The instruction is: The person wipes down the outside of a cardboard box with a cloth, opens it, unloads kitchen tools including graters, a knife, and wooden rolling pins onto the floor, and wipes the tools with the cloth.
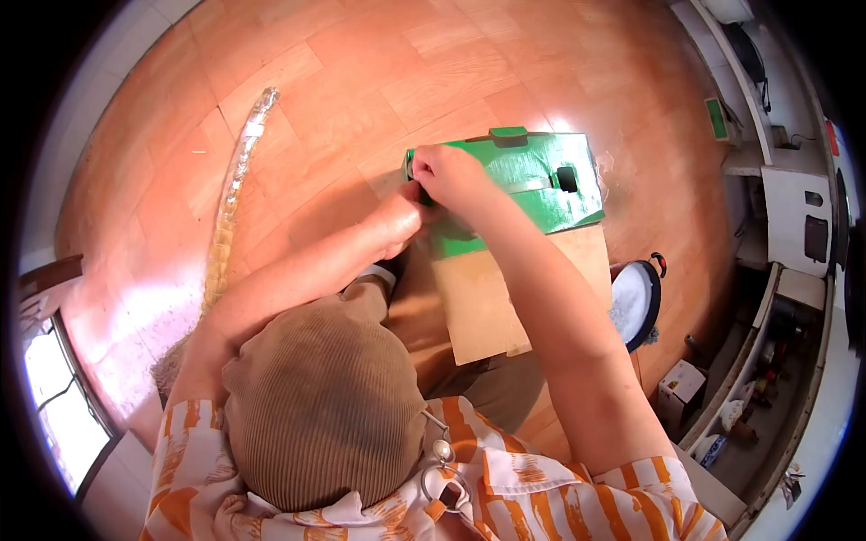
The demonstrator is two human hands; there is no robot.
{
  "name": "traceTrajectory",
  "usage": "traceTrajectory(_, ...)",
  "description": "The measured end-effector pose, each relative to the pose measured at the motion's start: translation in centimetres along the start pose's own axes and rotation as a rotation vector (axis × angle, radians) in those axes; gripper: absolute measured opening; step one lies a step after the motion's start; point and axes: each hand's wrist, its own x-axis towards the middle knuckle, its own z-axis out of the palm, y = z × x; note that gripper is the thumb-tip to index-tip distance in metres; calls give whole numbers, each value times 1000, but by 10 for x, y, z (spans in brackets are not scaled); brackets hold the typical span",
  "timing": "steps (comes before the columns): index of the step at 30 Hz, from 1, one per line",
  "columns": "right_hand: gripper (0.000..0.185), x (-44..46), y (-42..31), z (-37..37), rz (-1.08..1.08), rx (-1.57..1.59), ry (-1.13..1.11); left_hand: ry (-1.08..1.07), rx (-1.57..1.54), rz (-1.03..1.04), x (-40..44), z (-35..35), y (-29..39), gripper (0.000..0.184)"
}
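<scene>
A glossy green cardboard box [505, 165] lies in front of me, with a dark cut-out hole and a pale strip on its top. Its plain brown flap [483, 302] hangs open towards my lap. My right hand [444, 176] is closed at the box's left end, near the far corner. Just below it, my left hand [403, 221] is closed at the same edge, and the two hands touch or nearly touch. Between them, the fingertips and the edge they grip are partly hidden.
My bent knee [325, 406] in brown corduroy is close on the left. A broom with a tape-wrapped handle [230, 194] lies on the wood-look floor [361, 72]. Right of the box stands a dark-rimmed pan [633, 302], with shelves and a small white box [681, 392] beyond.
</scene>
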Motion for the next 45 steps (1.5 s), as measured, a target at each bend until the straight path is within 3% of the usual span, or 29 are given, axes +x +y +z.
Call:
traceTrajectory(1, 10, -5, 0, -6, 10, 11, -133, -32, 27, -26, 0, 0, 3, 39)
traceTrajectory(5, 8, -17, 7, -8, -28, 96, -126, 28, -18, -14, -5, 6, 5, 35)
traceTrajectory(7, 7, -8, 3, 2, -130, -127, 187, 64, 17, -9, -3, 7, 2, 36)
traceTrajectory(11, 6, 25, 7, 7, -76, -187, 222, 82, 107, -54, -3, 5, 7, 32)
traceTrajectory(13, 6, 34, 15, 5, 156, -257, 282, 56, 55, -29, -8, 8, 11, 32)
traceTrajectory(15, 5, 24, 21, 6, 144, -191, 271, 19, -1, -23, -3, 1, 7, 33)
traceTrajectory(17, 7, -2, 18, 7, -107, -26, 354, -115, -171, 19, 1, -9, 3, 35)
traceTrajectory(18, 11, -14, 17, 9, -119, 90, 339, -151, -247, 8, 6, -17, -2, 34)
traceTrajectory(22, 11, -55, 1, 14, -165, 13, 282, -262, -438, -85, 11, -30, -7, 29)
traceTrajectory(27, 5, -106, -10, 28, -81, 31, 156, -325, -474, -49, 4, -23, 2, 39)
traceTrajectory(29, 4, -127, -12, 24, -65, 6, 115, -241, -448, -61, 1, -17, 7, 40)
traceTrajectory(31, 4, -142, -11, 10, 39, 145, -24, -245, -422, -57, 3, -17, 6, 41)
traceTrajectory(33, 7, -136, 0, 0, 122, 329, 247, -258, -396, -70, 5, -15, 3, 41)
traceTrajectory(35, 10, -111, -13, -26, 247, 405, 317, -252, -385, -57, 5, -16, 4, 43)
traceTrajectory(37, 12, -85, -17, -18, -85, 288, 525, -172, -353, -134, -2, -7, 10, 44)
traceTrajectory(39, 14, -81, -15, 15, -126, 7, 370, -166, -387, -32, -2, -5, 10, 43)
traceTrajectory(41, 13, -89, -22, 28, -183, -138, 381, -141, -397, -1, -3, -5, 9, 43)
traceTrajectory(45, 14, -120, 6, 28, -163, 140, 340, -249, -409, -46, 1, -11, 4, 34)
